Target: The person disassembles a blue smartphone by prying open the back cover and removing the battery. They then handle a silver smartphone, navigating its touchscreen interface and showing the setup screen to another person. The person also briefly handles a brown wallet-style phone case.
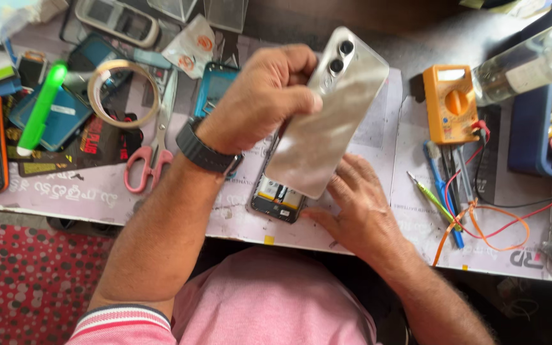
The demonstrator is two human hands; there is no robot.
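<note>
My left hand (260, 96), with a black watch on the wrist, grips a silver phone back cover (327, 121) by its camera end and holds it tilted above the bench. Under the cover lies an opened phone body (277, 199) with its battery and circuit board showing. My right hand (359, 204) rests flat on the bench beside that phone body, fingers touching its right side and the cover's lower edge; it grips nothing.
Pink-handled scissors (151, 160), a roll of clear tape (122, 92), a green tube (41, 108) and several phones lie at the left. An orange multimeter (452, 102) with red and orange leads, screwdrivers (439, 191) and a clear bottle (531, 61) sit at the right.
</note>
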